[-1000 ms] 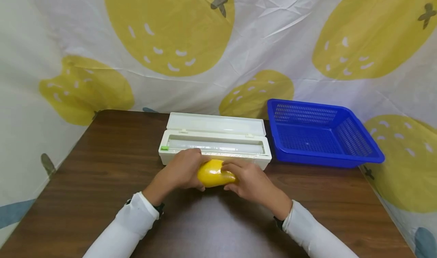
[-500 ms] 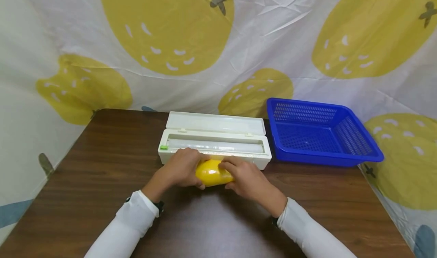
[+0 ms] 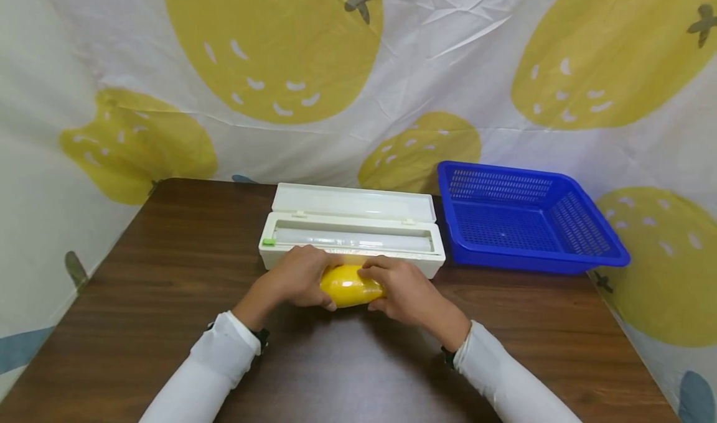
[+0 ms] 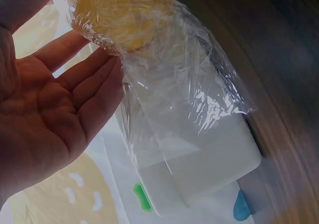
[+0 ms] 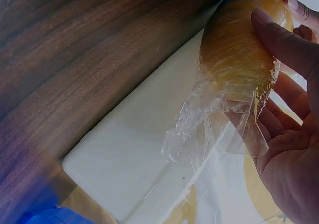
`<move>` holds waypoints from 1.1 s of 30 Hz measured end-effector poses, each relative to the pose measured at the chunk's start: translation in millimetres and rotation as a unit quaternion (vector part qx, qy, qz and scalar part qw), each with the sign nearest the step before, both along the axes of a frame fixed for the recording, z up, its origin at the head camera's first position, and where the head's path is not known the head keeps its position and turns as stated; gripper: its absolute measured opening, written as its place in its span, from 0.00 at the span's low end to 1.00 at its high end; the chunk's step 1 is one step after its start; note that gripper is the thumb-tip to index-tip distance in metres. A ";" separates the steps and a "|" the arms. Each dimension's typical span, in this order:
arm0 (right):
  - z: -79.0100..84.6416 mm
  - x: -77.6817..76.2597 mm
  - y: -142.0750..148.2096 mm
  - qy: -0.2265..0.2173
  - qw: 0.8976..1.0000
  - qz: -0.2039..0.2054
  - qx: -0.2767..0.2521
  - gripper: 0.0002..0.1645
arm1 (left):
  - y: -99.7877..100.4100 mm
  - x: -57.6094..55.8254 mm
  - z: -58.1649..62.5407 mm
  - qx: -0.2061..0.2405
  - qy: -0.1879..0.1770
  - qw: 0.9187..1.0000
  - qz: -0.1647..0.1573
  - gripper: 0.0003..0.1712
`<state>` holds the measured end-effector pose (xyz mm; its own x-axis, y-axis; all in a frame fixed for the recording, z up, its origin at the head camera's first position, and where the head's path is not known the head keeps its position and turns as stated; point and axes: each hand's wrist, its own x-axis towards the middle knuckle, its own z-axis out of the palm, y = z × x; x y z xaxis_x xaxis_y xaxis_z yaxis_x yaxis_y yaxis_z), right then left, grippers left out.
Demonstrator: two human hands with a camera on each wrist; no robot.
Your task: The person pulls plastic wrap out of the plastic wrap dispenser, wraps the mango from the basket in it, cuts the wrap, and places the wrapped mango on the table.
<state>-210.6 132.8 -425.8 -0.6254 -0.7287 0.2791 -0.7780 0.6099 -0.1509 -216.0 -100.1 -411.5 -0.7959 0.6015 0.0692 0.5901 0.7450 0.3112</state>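
Observation:
A smooth yellow fruit, mango-like in shape [image 3: 351,286], is held between both hands just in front of a white cling film dispenser [image 3: 272,259]. My left hand [image 3: 297,278] grips its left end, thumb below and fingers over the far side. From the right, my right hand [image 3: 406,293] grips the tapered end. Clear cling film [image 4: 194,79] is stretched tightly over the fruit in the wrist views, with loose crumpled film [image 5: 194,122] trailing from both ends. The dispenser's lid [image 3: 353,203] is raised, and a film roll [image 3: 358,239] lies inside. The fruit's far side is hidden by my fingers.
A blue perforated basket [image 3: 521,258] stands right of the dispenser at the back of the brown wooden table [image 3: 185,274]. A green slider [image 3: 269,242] sits at the dispenser's left end. Behind the table hangs a fruit-print curtain [image 3: 313,143].
Both hands and the fruit have shifted very slightly left in the head view, mostly along with the whole scene. Both hands keep their grip on the fruit.

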 end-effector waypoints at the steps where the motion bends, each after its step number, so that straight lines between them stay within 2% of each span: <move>1: 0.1 -0.1 -0.2 -0.003 1.000 0.000 0.000 0.33 | 0.0 0.0 -0.8 -0.001 0.000 1.000 0.000 0.35; 10: 2.3 -2.6 0.5 -0.019 1.000 0.002 -0.003 0.33 | -0.5 -1.5 -0.9 0.006 -0.002 1.000 -0.013 0.33; 16: 1.2 -4.8 2.7 -0.033 0.999 0.000 -0.005 0.33 | 0.2 -2.5 -0.8 0.005 -0.022 1.000 -0.017 0.31; 19: -0.1 -5.4 2.9 -0.043 0.999 0.001 -0.002 0.33 | 1.8 2.1 -0.7 0.022 -0.037 0.999 -0.003 0.29; 21: 0.0 -5.5 3.0 -0.051 0.999 0.001 0.001 0.32 | 4.0 8.5 -0.4 0.032 -0.033 0.999 0.005 0.28; 23: 1.0 -4.8 3.4 -0.059 0.998 0.000 0.005 0.33 | 7.0 17.5 -0.1 0.041 -0.015 0.999 0.015 0.28; 26: 4.3 -3.8 4.2 -0.065 0.998 0.007 0.002 0.32 | 11.9 32.3 1.3 0.031 0.045 0.998 0.028 0.32; 30: 11.8 -5.4 4.8 -0.074 0.997 0.019 -0.007 0.31 | 19.4 45.7 4.4 -0.023 0.130 0.991 0.036 0.38; 33: 17.5 -9.1 5.4 -0.085 0.996 0.023 -0.009 0.30 | 24.9 49.3 4.4 -0.064 0.160 0.984 0.037 0.41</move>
